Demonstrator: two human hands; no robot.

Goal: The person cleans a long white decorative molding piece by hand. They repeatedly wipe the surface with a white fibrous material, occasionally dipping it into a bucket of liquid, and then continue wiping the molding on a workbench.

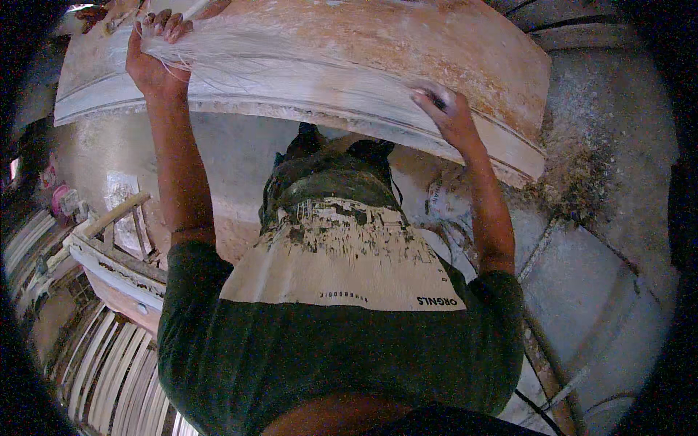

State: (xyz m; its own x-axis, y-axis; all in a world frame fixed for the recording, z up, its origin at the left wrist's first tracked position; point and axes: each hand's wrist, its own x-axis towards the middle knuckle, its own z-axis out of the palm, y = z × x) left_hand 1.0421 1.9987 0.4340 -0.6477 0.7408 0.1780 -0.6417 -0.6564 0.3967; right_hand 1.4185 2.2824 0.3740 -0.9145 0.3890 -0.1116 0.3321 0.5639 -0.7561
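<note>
Long, thin white fibre strands (291,62) lie loosely spread along a curved, white-dusted work board (436,43). At the far left, my left hand (158,71) has its thumb raised, and strands run across its palm and into its grip. Just beyond it, another person's hand (169,25) reaches in from the top edge, with curled fingers by the same strands. My right hand (451,112) is at the board's near edge on the right. Its whitened fingers and thumb close around the thin end of the strands, partly hidden by the hand itself.
Debris (574,174) is heaped on the floor by the board's right end. At lower left are a wooden frame (120,272) and a stack of pale slats (120,370). A pole (549,370) lies at lower right.
</note>
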